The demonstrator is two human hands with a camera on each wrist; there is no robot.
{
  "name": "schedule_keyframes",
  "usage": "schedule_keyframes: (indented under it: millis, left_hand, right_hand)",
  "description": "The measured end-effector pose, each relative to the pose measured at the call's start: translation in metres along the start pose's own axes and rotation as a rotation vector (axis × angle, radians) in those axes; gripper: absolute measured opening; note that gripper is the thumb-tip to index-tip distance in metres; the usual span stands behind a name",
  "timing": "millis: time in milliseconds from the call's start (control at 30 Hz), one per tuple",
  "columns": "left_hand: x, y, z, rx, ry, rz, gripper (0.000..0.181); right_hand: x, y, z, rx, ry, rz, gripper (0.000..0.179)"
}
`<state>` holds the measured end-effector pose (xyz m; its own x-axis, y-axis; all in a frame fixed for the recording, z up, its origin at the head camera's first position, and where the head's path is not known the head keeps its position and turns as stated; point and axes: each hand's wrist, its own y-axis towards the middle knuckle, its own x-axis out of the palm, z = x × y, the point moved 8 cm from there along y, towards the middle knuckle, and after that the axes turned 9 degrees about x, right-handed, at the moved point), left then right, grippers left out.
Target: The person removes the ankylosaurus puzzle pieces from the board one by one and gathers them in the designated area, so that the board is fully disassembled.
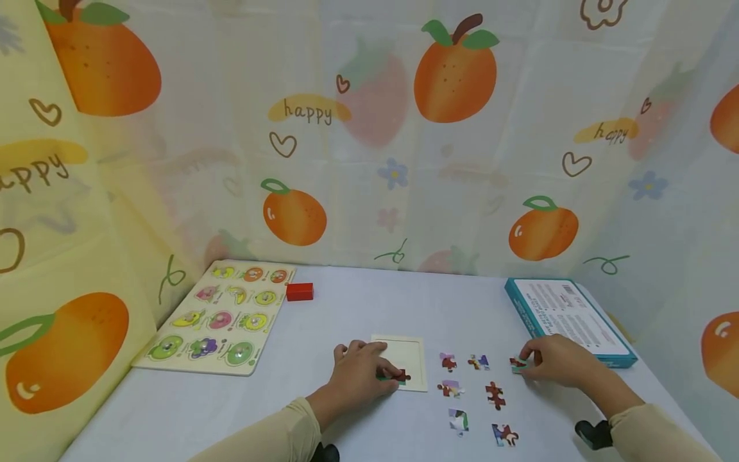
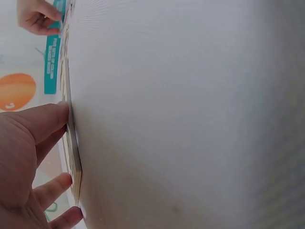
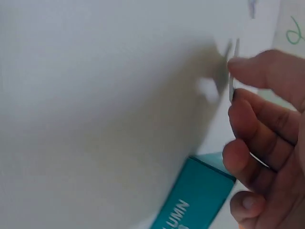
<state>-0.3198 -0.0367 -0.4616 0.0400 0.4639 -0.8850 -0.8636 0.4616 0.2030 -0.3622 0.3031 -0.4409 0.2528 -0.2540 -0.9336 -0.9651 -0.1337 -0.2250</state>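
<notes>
My left hand rests over a small cream puzzle tray, its fingers touching the tray and the red-brown and green jigsaw pieces in its lower part. In the left wrist view, the thumb lies on the tray's edge with the other fingers spread along it. To the right, my right hand pinches a green and red jigsaw piece between thumb and fingertips. The right wrist view shows that piece edge-on, tilted up, with its shadow on the table.
Several loose jigsaw pieces lie between the hands. A teal and white box stands behind my right hand. At the left lie a wooden fruit board and a red block. A fruit-printed curtain encloses the table's back.
</notes>
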Motion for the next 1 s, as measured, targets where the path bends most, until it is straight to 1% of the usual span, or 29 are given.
schedule_keyframes:
  millis: [67,200,333,400,500,633,733,800,867,1000]
  left_hand:
    - [0.0,-0.001,-0.003,-0.015,0.016,-0.006,0.017]
    - [-0.001,-0.003,-0.007,-0.039,0.045,-0.019,0.021]
    - [-0.002,-0.006,-0.01,-0.042,0.051,-0.016,0.022]
    - [-0.002,-0.008,-0.011,-0.031,0.064,-0.014,0.024]
    - [-0.004,-0.01,-0.011,-0.011,0.066,0.001,0.028]
    - [-0.006,-0.01,-0.01,0.001,0.045,0.017,0.034]
    - [-0.008,-0.009,-0.012,-0.009,0.059,0.014,0.036]
    - [-0.009,-0.01,-0.015,-0.024,0.078,0.011,0.035]
    - [-0.01,-0.012,-0.018,-0.041,0.086,0.01,0.033]
    - [-0.011,-0.015,-0.023,-0.057,0.075,0.013,0.029]
  right_hand:
    - [0.004,0.004,0.0,0.016,-0.019,0.001,0.022]
    - [0.004,0.009,-0.008,0.012,-0.074,0.007,0.021]
    - [0.001,0.011,-0.026,-0.008,-0.116,0.017,0.023]
    - [0.0,0.011,-0.043,-0.026,-0.118,0.025,0.023]
    - [0.006,0.009,-0.078,-0.07,-0.109,0.037,0.021]
    - [0.024,0.006,-0.131,-0.155,-0.106,0.055,0.013]
    - [0.041,0.004,-0.164,-0.234,-0.117,0.061,0.009]
    - [0.05,0.002,-0.18,-0.287,-0.115,0.063,0.007]
    - [0.057,0.002,-0.192,-0.329,-0.108,0.064,0.006]
    - [0.063,0.002,-0.204,-0.375,-0.095,0.077,0.005]
